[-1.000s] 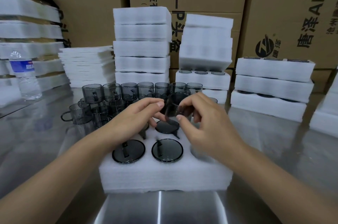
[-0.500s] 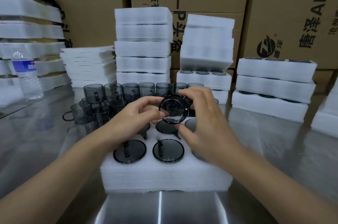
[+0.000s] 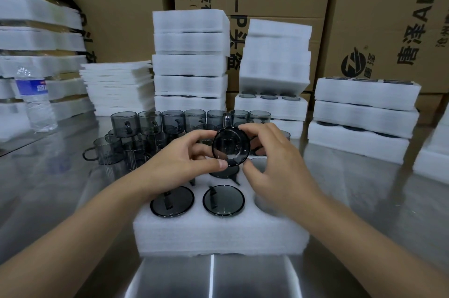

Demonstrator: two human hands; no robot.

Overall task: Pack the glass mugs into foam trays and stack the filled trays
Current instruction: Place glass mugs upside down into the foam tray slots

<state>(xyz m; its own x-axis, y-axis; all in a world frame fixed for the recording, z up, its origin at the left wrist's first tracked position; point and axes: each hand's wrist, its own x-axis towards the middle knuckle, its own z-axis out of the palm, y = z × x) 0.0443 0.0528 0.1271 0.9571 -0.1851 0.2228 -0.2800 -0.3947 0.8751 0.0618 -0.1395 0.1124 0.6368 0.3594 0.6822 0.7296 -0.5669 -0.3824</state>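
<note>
Pinching a smoky glass mug [image 3: 230, 148] with curled fingertips [image 3: 222, 164], left hand [image 3: 179, 164] at its nine o'clock, right hand [image 3: 279, 171] at three. Held on its side, handle up at twelve, above the foam tray [image 3: 218, 232]. Seated in that tray at six: two mugs [image 3: 172, 201]. Farther out at eleven, loose mugs [image 3: 148, 125] crowded on the steel table [image 3: 48, 188]; at two, stacked trays [image 3: 362, 108].

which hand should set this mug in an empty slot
Right hand, likely: it and the left hand both pinch the mug, but the tray's empty slots lie beneath it.
</note>
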